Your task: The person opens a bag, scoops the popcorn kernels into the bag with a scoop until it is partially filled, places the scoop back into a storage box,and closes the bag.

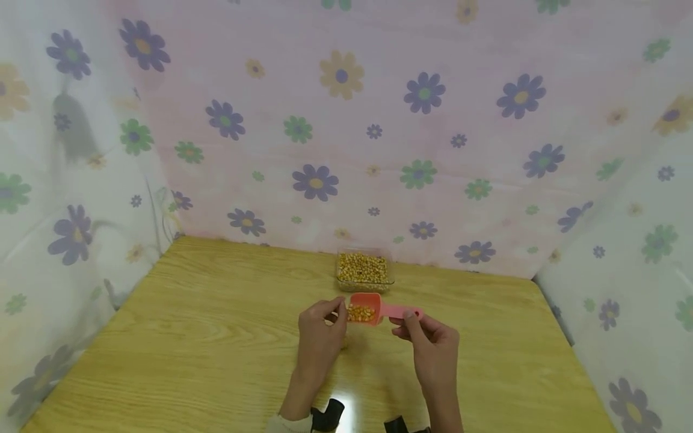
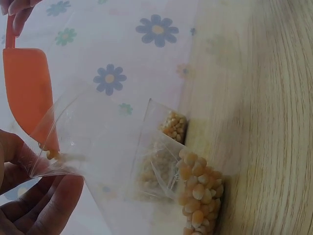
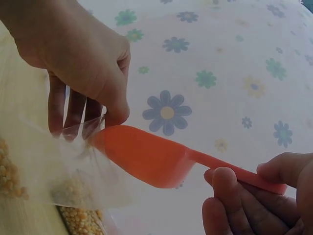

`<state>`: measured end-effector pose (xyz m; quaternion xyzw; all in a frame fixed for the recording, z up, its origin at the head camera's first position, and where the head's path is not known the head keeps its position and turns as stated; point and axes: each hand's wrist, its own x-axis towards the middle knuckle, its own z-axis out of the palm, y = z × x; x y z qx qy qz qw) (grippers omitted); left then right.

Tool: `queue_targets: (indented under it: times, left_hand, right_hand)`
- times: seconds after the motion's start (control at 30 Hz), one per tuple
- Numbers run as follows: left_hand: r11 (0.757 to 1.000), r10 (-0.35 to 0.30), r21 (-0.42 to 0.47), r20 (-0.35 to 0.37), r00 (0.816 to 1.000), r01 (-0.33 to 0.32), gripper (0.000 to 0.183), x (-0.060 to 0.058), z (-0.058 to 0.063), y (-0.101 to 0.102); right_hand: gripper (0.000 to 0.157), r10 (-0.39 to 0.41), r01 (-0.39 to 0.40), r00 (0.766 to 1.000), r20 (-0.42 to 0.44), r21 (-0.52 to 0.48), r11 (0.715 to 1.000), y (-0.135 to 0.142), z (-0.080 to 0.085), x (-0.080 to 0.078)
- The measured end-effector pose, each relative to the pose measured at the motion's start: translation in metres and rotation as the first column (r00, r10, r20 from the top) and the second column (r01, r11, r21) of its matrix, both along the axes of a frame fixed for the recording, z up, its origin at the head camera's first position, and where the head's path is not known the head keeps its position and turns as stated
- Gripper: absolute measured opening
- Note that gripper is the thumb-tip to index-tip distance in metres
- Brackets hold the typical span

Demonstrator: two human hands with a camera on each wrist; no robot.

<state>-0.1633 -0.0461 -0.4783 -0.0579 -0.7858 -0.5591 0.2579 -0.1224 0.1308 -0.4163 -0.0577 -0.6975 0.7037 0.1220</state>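
My left hand [image 1: 320,331] pinches the top edge of a clear plastic bag [image 2: 112,147]. Corn kernels [image 2: 199,191] fill the bag's bottom, which is down at the table. In my right hand [image 1: 437,349] is the handle of an orange-red scoop [image 1: 373,308], held between thumb and fingers. The scoop carries more kernels [image 1: 360,313], and its lip reaches into the bag's mouth beside my left fingers. A few kernels [image 2: 51,153] show at the lip in the left wrist view. From the head view, my left hand hides most of the bag.
Behind the hands, a clear rectangular container [image 1: 366,287] of corn kernels stands near the table's back edge. Flower-printed cloth [image 1: 373,138] hangs behind and along both sides of the wood-grain table [image 1: 206,337].
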Motion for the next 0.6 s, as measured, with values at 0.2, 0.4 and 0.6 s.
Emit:
queue_targets:
  times: [0.2, 0.4, 0.6]
  left_hand:
    - [1.0, 0.003, 0.004, 0.014, 1.0, -0.003, 0.016, 0.002, -0.001, -0.001]
    - [1.0, 0.008, -0.002, 0.01, 1.0, -0.008, 0.017, 0.003, -0.001, 0.0]
    - [0.999, 0.024, -0.032, -0.034, 0.999, -0.025, 0.017, 0.0, 0.001, 0.0]
  right_hand:
    - [0.027, 0.0, 0.0, 1.0, -0.002, 0.028, 1.0, -0.001, 0.004, 0.005]
    - [0.027, -0.001, 0.002, 1.0, -0.013, 0.033, 0.999, 0.001, 0.006, 0.008]
    - [0.025, -0.039, 0.04, 0.998, -0.041, 0.03, 0.999, 0.003, 0.012, 0.008]
